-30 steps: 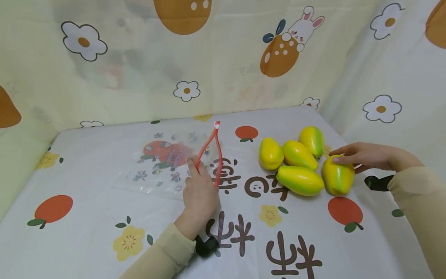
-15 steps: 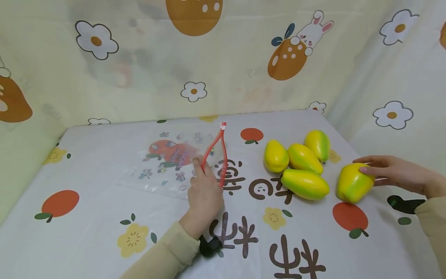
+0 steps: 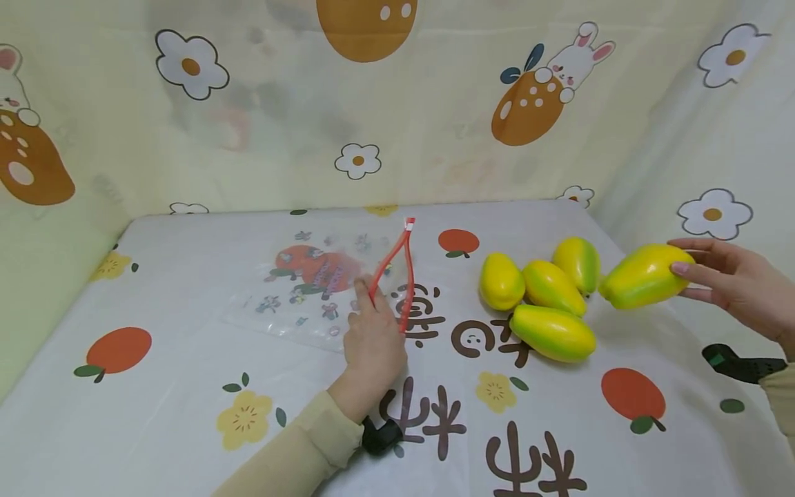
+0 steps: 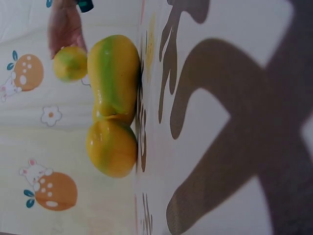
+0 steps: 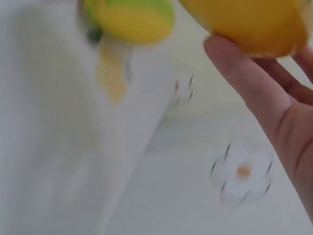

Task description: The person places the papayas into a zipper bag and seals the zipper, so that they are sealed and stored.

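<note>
A clear printed zip bag [image 3: 310, 324] lies flat on the table, its red-edged mouth spread into a narrow loop. My left hand [image 3: 375, 345] grips the bag's near red edge, index finger stretched along it and thumb hidden. To the right, my right hand [image 3: 733, 279] holds a yellow-green papaya [image 3: 646, 276] by its right end, raised off the table and tilted. In the right wrist view, thumb and fingers close round this papaya [image 5: 259, 24]. Left of it, several more papayas rest in a cluster, the nearest papaya [image 3: 553, 333] lying on its side.
A white tablecloth [image 3: 186, 386] with printed fruit, flowers and dark characters covers the table. Patterned curtain walls [image 3: 279, 138] stand along the back and both sides. The right curtain [image 3: 714, 159] is close behind my right hand.
My right hand has drawn one papaya away from the cluster to the right and lifted it, turning it sideways. The left hand stays at the bag. The head view has shifted slightly left.
</note>
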`<state>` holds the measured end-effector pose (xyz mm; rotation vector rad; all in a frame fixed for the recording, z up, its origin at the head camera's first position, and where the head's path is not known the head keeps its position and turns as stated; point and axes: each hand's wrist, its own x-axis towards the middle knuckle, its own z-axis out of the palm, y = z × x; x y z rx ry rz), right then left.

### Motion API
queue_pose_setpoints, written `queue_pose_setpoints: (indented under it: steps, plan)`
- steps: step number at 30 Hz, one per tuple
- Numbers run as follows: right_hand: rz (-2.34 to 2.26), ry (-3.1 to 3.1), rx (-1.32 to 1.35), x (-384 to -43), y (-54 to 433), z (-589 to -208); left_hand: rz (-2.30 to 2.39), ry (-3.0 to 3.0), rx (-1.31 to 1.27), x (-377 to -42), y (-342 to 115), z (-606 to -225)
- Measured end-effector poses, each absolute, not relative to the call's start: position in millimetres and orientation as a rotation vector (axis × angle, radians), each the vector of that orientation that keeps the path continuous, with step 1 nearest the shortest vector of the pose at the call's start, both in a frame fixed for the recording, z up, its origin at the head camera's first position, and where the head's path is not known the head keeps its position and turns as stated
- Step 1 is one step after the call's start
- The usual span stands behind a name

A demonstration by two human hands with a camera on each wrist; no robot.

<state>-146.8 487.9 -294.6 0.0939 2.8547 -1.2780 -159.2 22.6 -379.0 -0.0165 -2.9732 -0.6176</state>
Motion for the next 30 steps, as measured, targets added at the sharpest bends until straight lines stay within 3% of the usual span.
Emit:
queue_pose_setpoints:
  steps: [9, 18, 30]
  plan:
    - [-1.202, 2.984, -0.024, -177.0, 375.4, -261.7, -0.553, -2.991, -0.008, -160.1, 24.1, -379.5]
    - [-1.174, 2.913, -0.122, -200.3, 259.9, -277.6, -0.546, -2.985, -0.004, -161.0, 24.0, -380.1]
    - [-1.275, 2.873, -0.169, -216.4, 199.8, -313.1, -0.536, -3.04, -0.028, -161.9, 21.7, -378.9]
